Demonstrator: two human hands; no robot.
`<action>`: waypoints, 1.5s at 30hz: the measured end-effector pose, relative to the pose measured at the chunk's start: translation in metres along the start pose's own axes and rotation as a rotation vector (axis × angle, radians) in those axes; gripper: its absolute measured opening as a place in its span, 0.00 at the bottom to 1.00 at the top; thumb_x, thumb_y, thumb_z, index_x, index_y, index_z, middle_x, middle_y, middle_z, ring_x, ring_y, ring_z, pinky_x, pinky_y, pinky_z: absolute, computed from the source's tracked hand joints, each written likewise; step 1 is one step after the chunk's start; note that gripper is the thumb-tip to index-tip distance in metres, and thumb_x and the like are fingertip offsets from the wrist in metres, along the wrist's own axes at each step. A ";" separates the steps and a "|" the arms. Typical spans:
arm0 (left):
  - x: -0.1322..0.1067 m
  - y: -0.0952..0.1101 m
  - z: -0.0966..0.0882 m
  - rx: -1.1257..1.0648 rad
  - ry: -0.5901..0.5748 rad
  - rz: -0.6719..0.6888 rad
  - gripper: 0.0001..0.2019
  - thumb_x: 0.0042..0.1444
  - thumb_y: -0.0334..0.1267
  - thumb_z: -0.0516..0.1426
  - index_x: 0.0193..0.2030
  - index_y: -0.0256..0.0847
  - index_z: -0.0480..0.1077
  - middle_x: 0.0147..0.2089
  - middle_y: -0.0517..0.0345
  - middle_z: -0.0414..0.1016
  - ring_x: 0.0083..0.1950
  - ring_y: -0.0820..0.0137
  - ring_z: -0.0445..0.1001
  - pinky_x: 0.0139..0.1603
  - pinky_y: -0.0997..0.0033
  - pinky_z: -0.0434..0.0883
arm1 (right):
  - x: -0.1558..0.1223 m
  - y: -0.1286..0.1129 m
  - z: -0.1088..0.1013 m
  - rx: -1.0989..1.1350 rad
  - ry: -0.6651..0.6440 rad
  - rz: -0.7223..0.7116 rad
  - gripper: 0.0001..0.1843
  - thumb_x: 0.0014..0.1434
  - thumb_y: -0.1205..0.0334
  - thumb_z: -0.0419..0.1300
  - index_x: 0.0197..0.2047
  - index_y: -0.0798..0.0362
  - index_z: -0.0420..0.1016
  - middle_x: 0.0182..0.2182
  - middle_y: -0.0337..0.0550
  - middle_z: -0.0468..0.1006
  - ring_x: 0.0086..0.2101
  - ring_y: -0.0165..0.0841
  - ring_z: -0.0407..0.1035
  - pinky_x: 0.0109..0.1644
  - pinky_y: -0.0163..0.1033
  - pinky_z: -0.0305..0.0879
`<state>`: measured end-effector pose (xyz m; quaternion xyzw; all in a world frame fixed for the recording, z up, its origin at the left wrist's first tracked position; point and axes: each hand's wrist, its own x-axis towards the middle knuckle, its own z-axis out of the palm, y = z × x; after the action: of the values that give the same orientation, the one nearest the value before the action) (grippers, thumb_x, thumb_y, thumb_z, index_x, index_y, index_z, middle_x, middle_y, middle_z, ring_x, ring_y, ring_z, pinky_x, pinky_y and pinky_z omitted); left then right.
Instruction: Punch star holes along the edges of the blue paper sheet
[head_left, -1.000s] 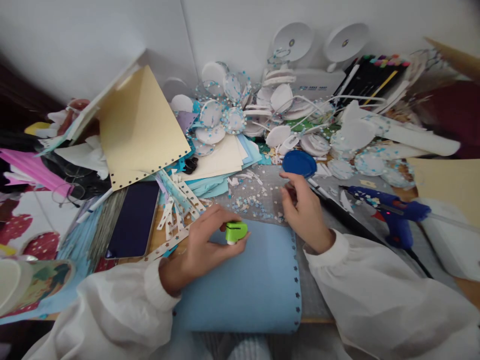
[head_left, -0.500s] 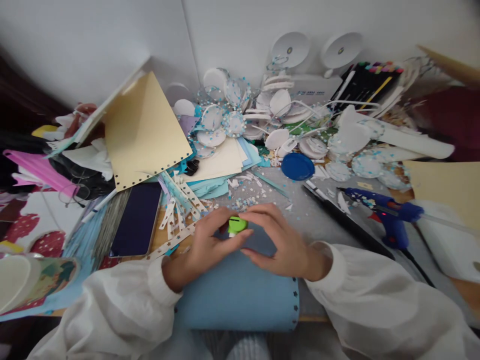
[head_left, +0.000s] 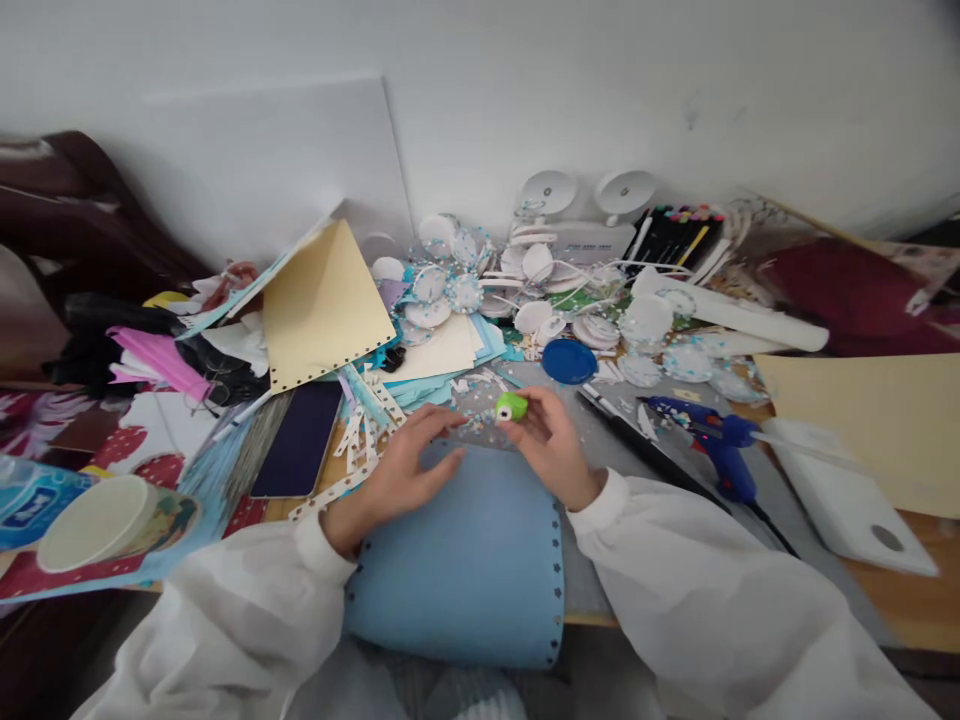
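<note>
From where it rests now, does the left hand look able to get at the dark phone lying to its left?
Probably yes. The left hand lies open on the blue sheet, holding nothing, and the phone lies face-up nearby. Only loose punched paper strips lie between them, low enough to pass over.

A paper-craft work desk, set against a plain white wall (head_left: 525,90), is shown. Its surface is crowded with sheets of coloured card: a cream sheet (head_left: 322,300) with a punched star border at far left, a blue sheet (head_left: 457,560) at the near edge. Punched strips and paper confetti (head_left: 472,395) are scattered at the middle. A blue glue gun (head_left: 712,440) is laid at right, a set of marker pens (head_left: 675,235) stands far against the wall, and white paper discs (head_left: 540,290) are piled beside them.
</note>
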<state>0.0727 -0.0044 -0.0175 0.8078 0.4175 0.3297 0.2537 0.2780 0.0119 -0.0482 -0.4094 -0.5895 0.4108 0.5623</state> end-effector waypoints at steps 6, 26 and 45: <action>-0.010 -0.008 -0.017 0.393 -0.209 0.028 0.25 0.53 0.38 0.61 0.58 0.40 0.65 0.55 0.45 0.70 0.57 0.54 0.66 0.59 0.47 0.63 | 0.012 0.003 -0.010 0.131 0.140 0.150 0.22 0.47 0.51 0.68 0.43 0.51 0.69 0.38 0.45 0.78 0.40 0.37 0.74 0.46 0.46 0.73; 0.005 0.035 -0.036 0.024 -0.155 -0.224 0.08 0.58 0.38 0.54 0.35 0.39 0.74 0.36 0.58 0.78 0.39 0.69 0.75 0.40 0.73 0.68 | 0.012 -0.029 -0.034 0.284 -0.479 0.282 0.20 0.45 0.55 0.71 0.41 0.49 0.72 0.37 0.41 0.79 0.39 0.35 0.75 0.45 0.42 0.69; 0.015 0.016 -0.016 -0.251 -0.177 -0.306 0.07 0.52 0.33 0.57 0.38 0.37 0.74 0.39 0.55 0.78 0.41 0.68 0.76 0.44 0.70 0.73 | 0.012 -0.035 -0.024 0.422 -0.125 0.350 0.17 0.53 0.58 0.65 0.46 0.49 0.72 0.40 0.42 0.75 0.33 0.29 0.70 0.37 0.36 0.68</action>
<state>0.0755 0.0016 0.0087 0.7230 0.4671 0.2644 0.4350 0.3006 0.0122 -0.0105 -0.3526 -0.4447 0.6397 0.5184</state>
